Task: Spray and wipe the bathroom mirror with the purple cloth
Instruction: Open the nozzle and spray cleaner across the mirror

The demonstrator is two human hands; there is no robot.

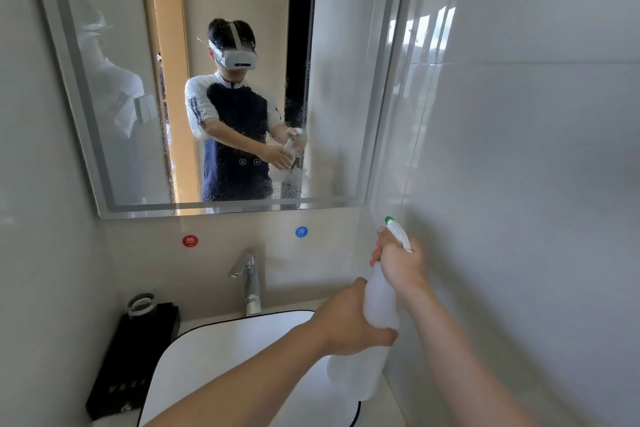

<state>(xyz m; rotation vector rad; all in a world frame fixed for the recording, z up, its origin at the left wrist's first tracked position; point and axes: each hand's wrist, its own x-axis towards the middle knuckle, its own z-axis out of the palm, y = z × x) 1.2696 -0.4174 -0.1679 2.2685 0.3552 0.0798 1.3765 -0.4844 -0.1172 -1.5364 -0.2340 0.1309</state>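
Both hands on spray bottle (379, 302): left hand (349, 322) grips body, right hand (398, 262) grips trigger | mirror (332, 121) droplet-wetted lower centre | purple cloth unseen | wiping outstanding.

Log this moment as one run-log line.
stage: spraying | right hand: grips bottle head | left hand: holds bottle body | mirror: droplets on lower part | cloth: not in view
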